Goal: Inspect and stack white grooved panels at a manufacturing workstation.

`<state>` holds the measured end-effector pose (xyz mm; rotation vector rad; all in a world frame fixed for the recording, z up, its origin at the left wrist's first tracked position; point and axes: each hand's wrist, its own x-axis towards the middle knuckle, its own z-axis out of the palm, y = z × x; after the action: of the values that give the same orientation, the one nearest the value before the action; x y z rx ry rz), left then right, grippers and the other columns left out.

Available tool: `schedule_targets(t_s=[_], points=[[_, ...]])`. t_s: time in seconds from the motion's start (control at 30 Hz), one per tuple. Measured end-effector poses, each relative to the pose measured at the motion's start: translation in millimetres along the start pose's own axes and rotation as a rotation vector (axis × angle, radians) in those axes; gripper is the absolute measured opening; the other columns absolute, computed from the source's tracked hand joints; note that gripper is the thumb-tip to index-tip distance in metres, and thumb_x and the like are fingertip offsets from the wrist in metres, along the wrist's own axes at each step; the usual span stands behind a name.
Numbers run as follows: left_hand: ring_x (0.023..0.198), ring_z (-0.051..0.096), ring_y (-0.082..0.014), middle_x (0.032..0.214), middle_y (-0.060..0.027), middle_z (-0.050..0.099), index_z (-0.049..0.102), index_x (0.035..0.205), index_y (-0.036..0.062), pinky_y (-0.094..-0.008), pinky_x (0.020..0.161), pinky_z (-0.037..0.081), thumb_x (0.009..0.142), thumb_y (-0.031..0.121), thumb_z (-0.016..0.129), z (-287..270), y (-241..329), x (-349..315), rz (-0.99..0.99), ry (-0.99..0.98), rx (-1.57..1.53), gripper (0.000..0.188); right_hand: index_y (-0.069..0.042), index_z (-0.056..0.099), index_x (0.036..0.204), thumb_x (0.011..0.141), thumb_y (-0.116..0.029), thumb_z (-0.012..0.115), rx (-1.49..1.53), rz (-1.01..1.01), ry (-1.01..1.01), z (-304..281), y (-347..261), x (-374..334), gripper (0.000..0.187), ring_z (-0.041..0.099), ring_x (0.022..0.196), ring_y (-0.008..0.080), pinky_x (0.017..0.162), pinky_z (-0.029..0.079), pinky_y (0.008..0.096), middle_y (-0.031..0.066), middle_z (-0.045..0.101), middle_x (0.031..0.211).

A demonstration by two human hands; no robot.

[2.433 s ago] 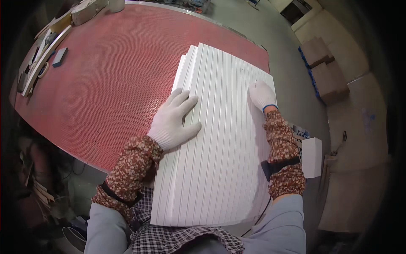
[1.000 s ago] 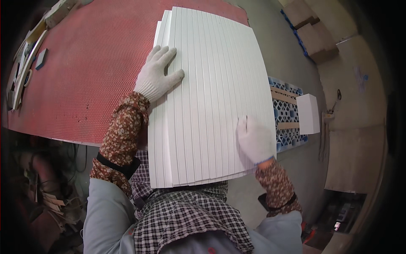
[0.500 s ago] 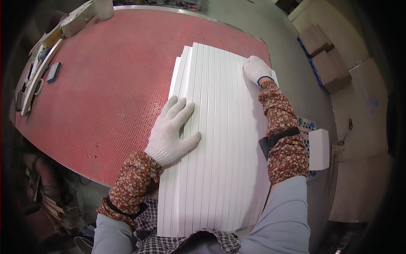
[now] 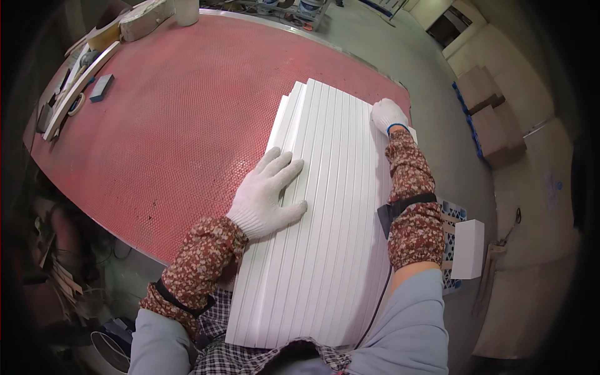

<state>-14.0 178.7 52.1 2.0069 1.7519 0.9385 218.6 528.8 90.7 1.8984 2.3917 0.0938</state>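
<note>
A stack of white grooved panels (image 4: 331,219) lies lengthwise in front of me, its sheets slightly offset along the left side. On the stack's left part rests my left hand (image 4: 267,199), gloved in white knit, fingers spread and palm down. My right hand (image 4: 389,115), in a matching glove with a blue cuff, is closed at the far right edge of the panels. Its fingers are curled out of sight, so whatever they grip is hidden. Beneath the far part of the stack is a red, mesh-textured table (image 4: 175,119).
Along the table's left edge lie a blue-grey block (image 4: 101,88), a roll of tape (image 4: 76,104) and a curved white strip (image 4: 81,90). A white cup (image 4: 186,11) stands at the far edge. Right of the table are a white box (image 4: 467,249) and brown cartons (image 4: 497,128).
The whole view has shifted, so the table and stack appear farther right and lower. Both hands keep nearly the same places on the panels.
</note>
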Motion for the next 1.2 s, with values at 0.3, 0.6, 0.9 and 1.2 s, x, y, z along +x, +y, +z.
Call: schedule_targets(t_s=[0.3,0.6,0.9,1.2], points=[[0.158,0.02,-0.0374,0.163,-0.0218,0.037,0.045,0.154,0.0023,-0.0543,0.126,0.027,0.086,0.043,0.065,-6,1,-8,-0.087,-0.088,-0.051,0.081,-0.001,0.068,0.117,0.104,-0.036,0.04,0.076,0.101,0.007,-2,-20,-236,0.047,0.069,0.102,0.0466,0.093,0.053,0.0551,0.0301,0.071,0.108],[0.16,0.014,-0.0352,0.168,-0.0194,0.031,0.04,0.158,0.0044,-0.0496,0.128,0.024,0.091,0.044,0.062,13,-27,-1,-0.101,-0.03,-0.017,0.081,-0.003,0.061,0.091,0.105,-0.031,0.051,0.141,0.088,0.095,36,-32,-493,0.032,0.066,0.059,0.0427,0.057,0.051,0.0523,0.0218,0.064,0.065],[0.158,0.022,-0.0327,0.165,-0.0156,0.036,0.044,0.157,0.0089,-0.0493,0.125,0.033,0.088,0.05,0.061,49,-51,-9,-0.107,0.027,-0.101,0.082,-0.005,0.058,0.084,0.102,-0.023,0.06,0.18,0.173,0.133,42,-49,-587,0.025,0.063,0.05,0.037,0.048,0.048,0.0473,0.0176,0.059,0.056],[0.129,0.052,-0.0295,0.131,-0.0137,0.05,0.047,0.152,0.0042,-0.0428,0.113,0.048,0.089,0.044,0.063,52,-51,-9,-0.109,0.047,-0.202,0.077,-0.006,0.06,0.087,0.103,-0.026,0.058,0.152,0.103,0.113,41,-36,-508,0.025,0.063,0.052,0.0369,0.05,0.049,0.0477,0.0159,0.06,0.058]])
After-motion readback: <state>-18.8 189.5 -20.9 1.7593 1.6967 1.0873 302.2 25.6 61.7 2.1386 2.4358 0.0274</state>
